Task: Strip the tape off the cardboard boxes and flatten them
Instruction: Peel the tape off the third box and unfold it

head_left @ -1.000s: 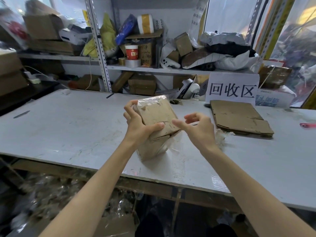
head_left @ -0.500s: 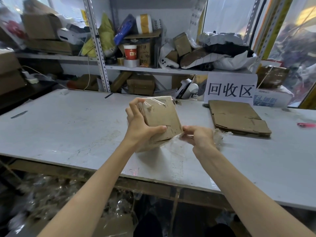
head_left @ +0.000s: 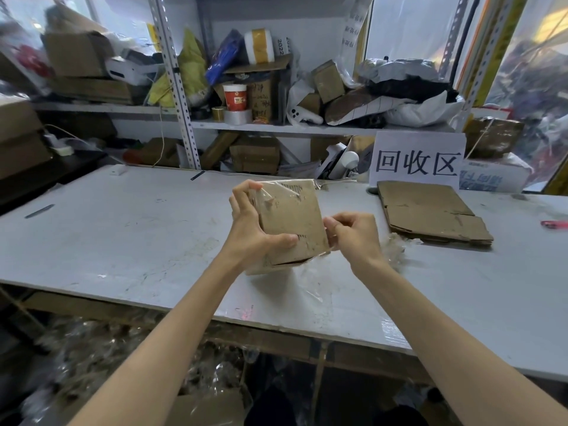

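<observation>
A: Item one, and where is it?
B: Cardboard box (head_left: 292,216), small, brown and scuffed. It is held tilted over the middle of the bench (head_left: 123,235). I cannot tell whether its lower corner touches the surface.

A: State of each grip?
B: Left hand (head_left: 249,229): clamped on the box's left side, thumb across the near face, fingers curled over the far top corner. Right hand (head_left: 353,238): thumb and fingers pinched together on clear tape (head_left: 267,195) at the box's right edge.

A: Tape condition?
B: Glossy and wrinkled, wrapped over the top left corner. A loose film trails below the box.

A: Other stock on the bench?
B: Flattened cardboard (head_left: 430,213) well to the right, in front of a white sign (head_left: 418,162). Crumpled tape scraps (head_left: 396,247) lie just beside the right hand's wrist.
</observation>
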A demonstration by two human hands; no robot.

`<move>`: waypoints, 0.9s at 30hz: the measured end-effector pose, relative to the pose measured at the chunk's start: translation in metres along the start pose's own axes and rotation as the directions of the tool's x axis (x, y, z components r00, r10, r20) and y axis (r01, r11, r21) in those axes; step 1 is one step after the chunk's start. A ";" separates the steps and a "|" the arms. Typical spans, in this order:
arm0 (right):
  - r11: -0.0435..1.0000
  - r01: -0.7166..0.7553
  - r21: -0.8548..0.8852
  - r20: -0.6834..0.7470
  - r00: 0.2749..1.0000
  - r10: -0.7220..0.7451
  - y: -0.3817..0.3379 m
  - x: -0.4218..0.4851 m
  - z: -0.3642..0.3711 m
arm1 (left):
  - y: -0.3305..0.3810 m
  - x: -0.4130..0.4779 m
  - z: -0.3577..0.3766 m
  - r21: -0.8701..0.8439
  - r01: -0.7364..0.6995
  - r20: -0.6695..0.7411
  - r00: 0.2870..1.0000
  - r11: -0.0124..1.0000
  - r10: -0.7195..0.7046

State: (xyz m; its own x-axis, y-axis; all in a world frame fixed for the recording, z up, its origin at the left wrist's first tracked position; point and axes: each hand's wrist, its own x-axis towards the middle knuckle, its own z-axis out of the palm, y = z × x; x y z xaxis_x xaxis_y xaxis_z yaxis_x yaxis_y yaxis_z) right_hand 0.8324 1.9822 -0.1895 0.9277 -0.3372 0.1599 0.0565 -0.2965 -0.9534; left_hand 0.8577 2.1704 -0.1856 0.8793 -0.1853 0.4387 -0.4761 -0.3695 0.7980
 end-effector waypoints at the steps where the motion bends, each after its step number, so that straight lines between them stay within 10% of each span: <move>1: 0.997 -0.044 0.071 -0.014 0.999 0.045 0.000 0.001 0.002 | -0.001 0.000 -0.003 -0.038 0.018 0.002 1.000 0.999 -0.018; 9: 0.833 -0.318 0.452 -0.081 0.916 0.393 -0.005 -0.004 0.010 | 0.001 0.003 -0.008 -0.047 0.095 0.036 0.995 0.994 -0.094; 20: 0.828 -0.345 0.442 0.319 0.923 0.214 -0.007 -0.002 -0.001 | 0.004 0.004 -0.013 -0.195 0.261 0.118 0.963 0.945 -0.241; 27: 0.723 -0.426 0.544 0.179 0.901 0.396 -0.009 0.003 -0.009 | -0.004 -0.003 -0.020 0.011 0.237 0.329 0.917 0.972 -0.227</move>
State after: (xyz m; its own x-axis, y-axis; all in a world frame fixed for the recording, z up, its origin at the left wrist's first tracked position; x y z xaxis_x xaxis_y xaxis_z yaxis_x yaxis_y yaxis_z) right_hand 0.8308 1.9757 -0.1779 0.9241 -0.2608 -0.2793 -0.1536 0.4157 -0.8965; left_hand 0.8569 2.1910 -0.1821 0.9187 -0.3857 0.0852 -0.2544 -0.4127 0.8746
